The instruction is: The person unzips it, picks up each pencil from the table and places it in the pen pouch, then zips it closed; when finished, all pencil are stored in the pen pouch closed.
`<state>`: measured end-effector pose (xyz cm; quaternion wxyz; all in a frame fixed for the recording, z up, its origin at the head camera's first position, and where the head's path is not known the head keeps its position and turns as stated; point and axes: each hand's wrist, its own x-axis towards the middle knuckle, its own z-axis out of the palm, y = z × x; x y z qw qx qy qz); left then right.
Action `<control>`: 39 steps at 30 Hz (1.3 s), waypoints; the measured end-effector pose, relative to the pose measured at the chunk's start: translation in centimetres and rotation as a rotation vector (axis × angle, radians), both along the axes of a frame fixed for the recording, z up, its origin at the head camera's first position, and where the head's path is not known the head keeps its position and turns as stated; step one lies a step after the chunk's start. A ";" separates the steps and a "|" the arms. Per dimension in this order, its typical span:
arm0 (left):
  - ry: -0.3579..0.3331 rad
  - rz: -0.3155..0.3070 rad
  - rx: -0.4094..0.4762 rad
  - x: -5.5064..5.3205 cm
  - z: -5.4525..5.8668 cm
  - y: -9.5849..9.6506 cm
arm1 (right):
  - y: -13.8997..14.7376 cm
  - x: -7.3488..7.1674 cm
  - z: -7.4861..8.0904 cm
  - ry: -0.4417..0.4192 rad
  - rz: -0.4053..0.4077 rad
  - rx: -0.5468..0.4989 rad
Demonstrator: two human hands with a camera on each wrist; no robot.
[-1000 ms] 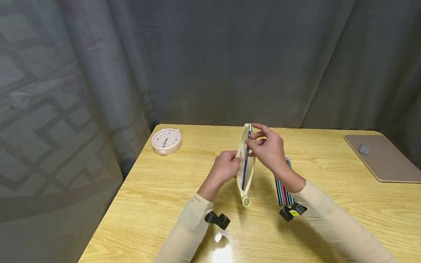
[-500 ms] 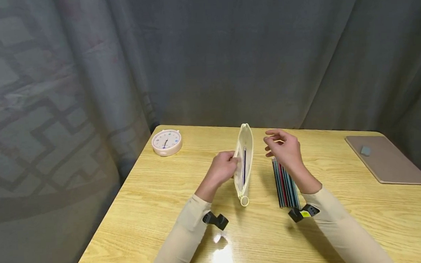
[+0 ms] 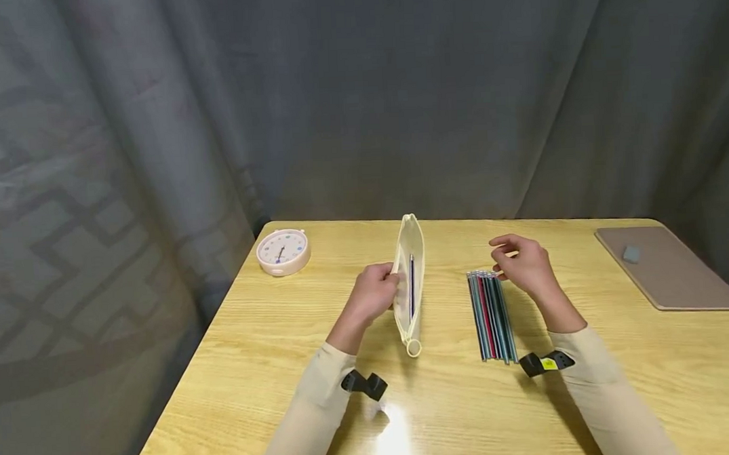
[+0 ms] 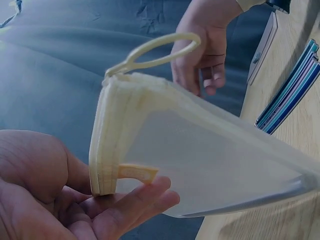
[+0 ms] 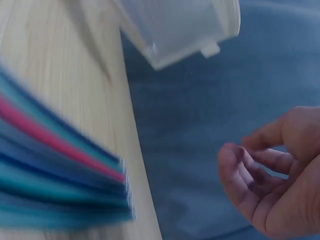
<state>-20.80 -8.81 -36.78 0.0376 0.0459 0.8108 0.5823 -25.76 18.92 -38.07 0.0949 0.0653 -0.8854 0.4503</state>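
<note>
My left hand [image 3: 375, 291] pinches the side of a translucent, cream-edged zip pencil pouch [image 4: 215, 145], its mouth spread apart and facing up. A ring-shaped zipper pull [image 3: 413, 348] hangs at its near end. Inside the pouch, a dark blue pencil [image 3: 412, 286] lies along the length. To the right, my right hand [image 3: 527, 264] hovers by the far ends of a row of pencils [image 3: 492, 320], its fingers loosely bent and holding nothing. These pencils, mostly blue and teal with a red one among them, lie side by side on the table.
A round pink clock [image 3: 283, 252] sits at the table's back left. On the right lies a flat pinkish-brown board [image 3: 678, 268] with a small grey-blue block [image 3: 631, 254] on it. A grey curtain [image 3: 396, 104] hangs behind the wooden table [image 3: 248, 368].
The right hand has let go of the blue pencil, which dropped lower into the pouch, and moved right toward the pencil row. The left hand keeps its hold on the pouch.
</note>
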 end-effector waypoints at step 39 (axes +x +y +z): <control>-0.035 -0.012 0.024 -0.2 -0.1 0.1 | 3.0 -2.0 -4.0 -0.484 0.118 0.321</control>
